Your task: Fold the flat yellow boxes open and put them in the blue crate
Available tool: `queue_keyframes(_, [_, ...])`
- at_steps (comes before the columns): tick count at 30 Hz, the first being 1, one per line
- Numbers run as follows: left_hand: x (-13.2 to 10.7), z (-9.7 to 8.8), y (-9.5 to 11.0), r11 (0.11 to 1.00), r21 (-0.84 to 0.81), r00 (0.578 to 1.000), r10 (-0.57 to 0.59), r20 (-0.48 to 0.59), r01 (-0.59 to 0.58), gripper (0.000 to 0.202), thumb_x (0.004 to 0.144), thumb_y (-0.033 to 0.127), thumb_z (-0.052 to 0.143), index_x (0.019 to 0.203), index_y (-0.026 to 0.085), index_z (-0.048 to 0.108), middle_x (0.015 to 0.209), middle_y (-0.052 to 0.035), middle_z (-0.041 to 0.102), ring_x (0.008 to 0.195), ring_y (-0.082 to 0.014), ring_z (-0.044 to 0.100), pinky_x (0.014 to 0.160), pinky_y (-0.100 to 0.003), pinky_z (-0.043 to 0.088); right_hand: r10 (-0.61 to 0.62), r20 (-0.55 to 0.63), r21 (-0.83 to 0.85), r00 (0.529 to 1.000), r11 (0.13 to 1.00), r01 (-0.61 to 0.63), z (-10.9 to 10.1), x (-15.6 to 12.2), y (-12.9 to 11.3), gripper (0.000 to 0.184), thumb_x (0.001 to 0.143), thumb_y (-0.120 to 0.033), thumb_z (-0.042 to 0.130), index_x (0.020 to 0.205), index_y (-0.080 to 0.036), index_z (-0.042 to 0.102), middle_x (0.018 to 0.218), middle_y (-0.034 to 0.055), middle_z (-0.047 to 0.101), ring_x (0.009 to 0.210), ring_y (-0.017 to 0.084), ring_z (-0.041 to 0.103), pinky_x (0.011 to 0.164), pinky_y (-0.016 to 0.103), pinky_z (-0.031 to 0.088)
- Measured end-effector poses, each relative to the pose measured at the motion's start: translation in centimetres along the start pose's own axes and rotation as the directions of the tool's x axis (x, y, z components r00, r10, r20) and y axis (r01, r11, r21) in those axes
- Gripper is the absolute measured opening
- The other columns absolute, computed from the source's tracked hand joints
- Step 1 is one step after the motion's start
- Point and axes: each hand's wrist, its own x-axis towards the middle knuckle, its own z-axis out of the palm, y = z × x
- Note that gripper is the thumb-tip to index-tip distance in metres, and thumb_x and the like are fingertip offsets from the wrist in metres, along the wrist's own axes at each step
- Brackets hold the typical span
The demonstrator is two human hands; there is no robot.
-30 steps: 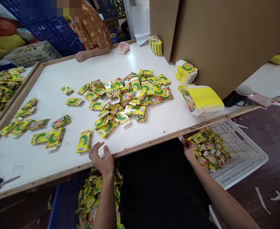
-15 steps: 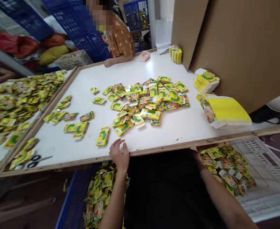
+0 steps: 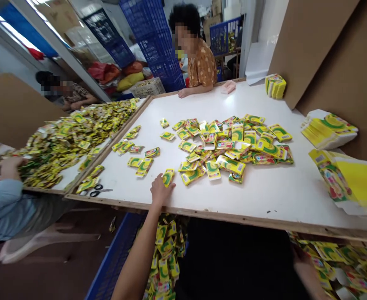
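Observation:
My left hand point(image 3: 161, 191) is at the table's front edge, its fingers and thumb closed around the sides of a small yellow-and-green box point(image 3: 168, 177) lying on the white top. Right of it spreads a heap of similar boxes point(image 3: 230, 164), with a few loose ones point(image 3: 143, 167) to the left. Low on the right, my right hand point(image 3: 302, 262) is blurred beside a container of the same boxes point(image 3: 355, 266), below the tabletop. Its fingers are hidden, so what it holds does not show.
Scissors point(image 3: 98, 191) lie near the front left corner. Stacks of flat yellow cartons point(image 3: 330, 129) stand on the right by a brown board point(image 3: 336, 62). A blue crate point(image 3: 114, 254) of boxes is under the table. A person point(image 3: 202, 62) sits opposite; others work at the left table.
The view has swung left, bringing more of the left table and people into sight. My left hand has moved from the table edge onto the nearest small box.

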Motion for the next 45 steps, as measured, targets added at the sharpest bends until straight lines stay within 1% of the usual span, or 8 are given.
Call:
queue_keyframes(5, [-3.2,0.4,0.1,0.963,-0.270,0.996,0.016,0.092,0.009,0.051,0.076,0.052,0.058,0.110,0.016,0.048,0.097,-0.0130,0.066,0.088,-0.0264,0.063,0.079,-0.042,0.049,-0.266,0.156,0.056,0.951,0.964,0.260,-1.3,-4.5,-6.7,0.040,0.075,-0.053,0.049,0.094,-0.024,0.069,0.102,0.0138,0.070,0.101,0.038,0.063,0.095,0.057,0.045])
queue_keyframes(9, [-9.0,4.0,2.7,0.876,-0.480,0.965,0.093,0.243,0.037,0.046,0.086,0.057,0.043,0.105,0.016,0.053,0.097,-0.0100,0.068,0.082,-0.0206,0.065,0.073,-0.033,0.052,-0.476,0.400,0.383,0.784,0.863,0.329,-1.3,-7.6,-16.0,0.027,0.087,-0.045,0.050,0.099,-0.029,0.067,0.103,0.0077,0.070,0.095,0.027,0.066,0.083,0.041,0.054])
queue_keyframes(14, [-14.5,9.3,7.3,0.794,-0.608,0.857,0.304,0.417,0.015,0.036,0.086,0.050,0.054,0.098,0.018,0.063,0.096,-0.0075,0.069,0.087,-0.0201,0.063,0.077,-0.031,0.051,-0.383,0.053,0.490,0.922,0.815,0.310,0.8,-4.2,-23.0,0.037,0.087,-0.044,0.052,0.116,-0.023,0.054,0.117,0.0117,0.061,0.099,0.025,0.060,0.090,0.044,0.049])
queue_keyframes(21, [-15.5,11.4,8.4,0.714,-0.696,0.753,0.417,0.510,0.076,0.045,0.086,0.031,0.057,0.126,0.026,0.036,0.101,-0.0061,0.064,0.086,-0.0169,0.063,0.076,-0.030,0.050,-0.361,0.060,0.646,0.930,0.725,0.240,2.8,1.0,-22.2,0.038,0.081,-0.043,0.062,0.110,-0.022,0.051,0.098,0.0069,0.064,0.087,0.021,0.062,0.082,0.039,0.050])
queue_keyframes(26, [-14.7,11.3,8.5,0.716,-0.684,0.699,0.418,0.580,0.139,0.046,0.082,0.029,0.062,0.123,0.026,0.044,0.105,-0.0049,0.062,0.079,-0.0151,0.064,0.071,-0.028,0.052,-0.436,0.092,0.635,0.895,0.718,0.284,2.6,1.9,-22.7,0.029,0.082,-0.041,0.058,0.102,-0.020,0.058,0.101,0.0078,0.066,0.088,0.021,0.062,0.081,0.036,0.050])
queue_keyframes(31, [-13.3,11.9,8.9,0.720,-0.681,0.710,0.410,0.572,0.133,0.031,0.078,0.035,0.068,0.103,0.020,0.056,0.090,-0.0029,0.064,0.077,-0.0160,0.062,0.072,-0.029,0.051,-0.526,0.216,0.568,0.822,0.753,0.333,2.2,2.8,-23.9,0.024,0.087,-0.038,0.050,0.094,-0.019,0.062,0.089,0.0052,0.068,0.079,0.020,0.062,0.075,0.034,0.050])
queue_keyframes(40, [-13.2,12.8,9.9,0.646,-0.759,0.805,0.409,0.431,0.078,0.039,0.077,0.030,0.070,0.112,0.023,0.053,0.107,-0.0070,0.064,0.098,-0.0195,0.062,0.086,-0.032,0.049,-0.500,0.065,0.627,0.864,0.694,0.354,2.2,2.9,-24.2,0.030,0.086,-0.033,0.055,0.113,-0.021,0.059,0.101,0.0060,0.068,0.088,0.019,0.063,0.079,0.033,0.050])
queue_keyframes(45, [-13.2,12.5,10.0,0.651,-0.757,0.815,0.414,0.405,0.046,0.021,0.079,0.032,0.068,0.095,0.019,0.066,0.094,-0.0058,0.068,0.091,-0.0189,0.063,0.085,-0.032,0.049,-0.568,0.057,0.623,0.821,0.663,0.415,1.9,2.7,-24.4,0.018,0.086,-0.037,0.059,0.086,-0.022,0.069,0.096,0.0057,0.070,0.089,0.020,0.063,0.072,0.031,0.050])
